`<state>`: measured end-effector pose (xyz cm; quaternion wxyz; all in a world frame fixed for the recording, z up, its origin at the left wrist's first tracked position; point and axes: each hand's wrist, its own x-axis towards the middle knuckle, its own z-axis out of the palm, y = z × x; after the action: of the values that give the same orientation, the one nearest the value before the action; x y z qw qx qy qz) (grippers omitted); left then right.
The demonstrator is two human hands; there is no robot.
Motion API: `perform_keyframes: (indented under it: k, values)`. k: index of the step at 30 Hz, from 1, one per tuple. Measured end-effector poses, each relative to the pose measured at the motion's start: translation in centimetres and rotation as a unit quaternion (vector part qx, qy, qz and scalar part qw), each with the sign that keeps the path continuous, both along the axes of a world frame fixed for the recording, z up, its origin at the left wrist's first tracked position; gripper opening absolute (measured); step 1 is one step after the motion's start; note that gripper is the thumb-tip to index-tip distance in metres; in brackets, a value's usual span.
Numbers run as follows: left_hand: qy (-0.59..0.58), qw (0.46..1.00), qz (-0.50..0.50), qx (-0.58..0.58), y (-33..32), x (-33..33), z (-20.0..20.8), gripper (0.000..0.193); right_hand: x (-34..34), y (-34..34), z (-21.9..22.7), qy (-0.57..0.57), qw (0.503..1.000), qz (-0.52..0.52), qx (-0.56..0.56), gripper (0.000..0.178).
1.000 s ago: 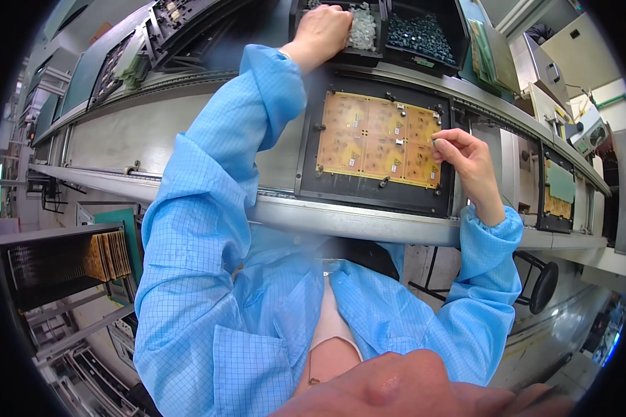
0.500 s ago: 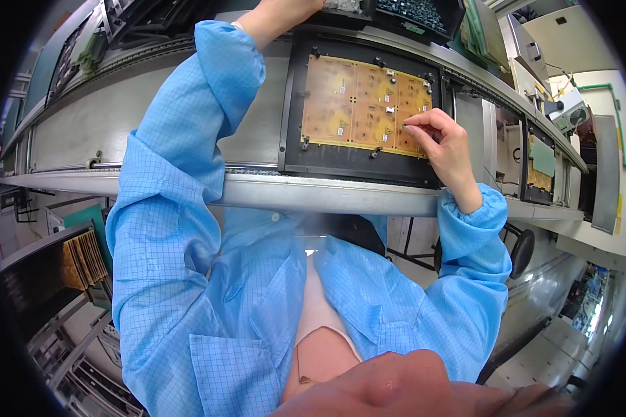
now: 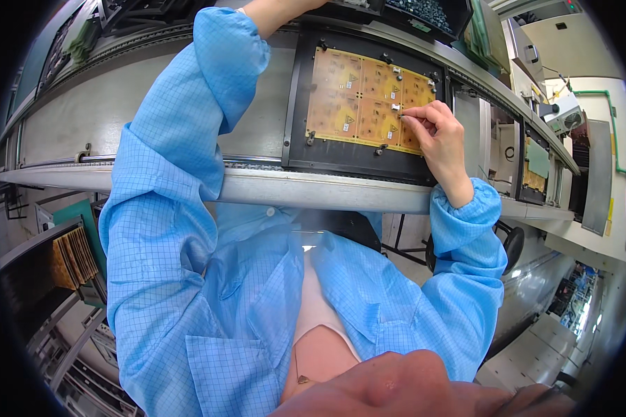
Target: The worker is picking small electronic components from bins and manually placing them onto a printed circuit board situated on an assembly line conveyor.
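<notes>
A yellow-orange circuit board panel (image 3: pixel 334 104), divided into several sections with a few small white connectors (image 3: pixel 396 107) on it, lies in a black carrier frame (image 3: pixel 298 149). Over its right half, my right hand (image 3: pixel 439 135) pinches thumb and forefinger together on a small dark component (image 3: pixel 401 117), mostly hidden by the fingertips. The pinch is close beside a white connector; whether it touches the board, I cannot tell. My left hand (image 3: pixel 282 8) reaches to the far side beside the parts bins, its fingers cut off by the upper edge of the picture.
A black bin (image 3: pixel 424 15) of small dark parts stands behind the carrier. The conveyor's metal front rail (image 3: pixel 313 191) runs between me and the board. Another carrier (image 3: pixel 535 167) sits farther right on the line. Several boards stand in a rack (image 3: pixel 73 260) at lower left.
My right hand has shifted slightly up and left over the board, bringing its pinch near the white connector. My left hand stays at the far bins. The whole view has moved a little.
</notes>
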<state>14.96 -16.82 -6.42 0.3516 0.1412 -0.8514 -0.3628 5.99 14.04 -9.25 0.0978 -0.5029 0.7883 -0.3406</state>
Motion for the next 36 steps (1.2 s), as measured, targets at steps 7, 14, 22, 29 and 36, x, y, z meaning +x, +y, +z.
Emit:
perform_keyframes:
  k: [7, 14, 22, 29, 36]
  values:
    - [0.025, 0.999, -0.017, 0.045, 0.8, 0.2, 1.0, 0.013, -0.2, -0.1, 0.0, 0.012, 1.000, 0.002, 0.009, 0.011]
    - [0.030, 0.988, -0.066, 0.138, 1.2, 1.2, 1.3, 0.014, 0.2, -0.5, 0.3, 0.212, 0.974, 0.075, -0.033, 0.010]
    - [-0.027, 0.976, -0.107, 0.185, 2.6, 4.8, -0.4, 0.014, -4.6, -5.5, 3.2, 0.162, 0.982, 0.056, -0.078, 0.010]
    - [-0.117, 0.971, -0.127, 0.165, 5.3, 5.0, -1.6, 0.015, -15.2, -16.2, 0.6, 0.345, 0.938, 0.020, 0.033, 0.019]
    - [-0.158, 0.970, -0.099, 0.156, 5.7, 5.2, -2.1, 0.010, -14.6, -17.7, 0.8, 0.346, 0.932, 0.019, 0.104, 0.016]
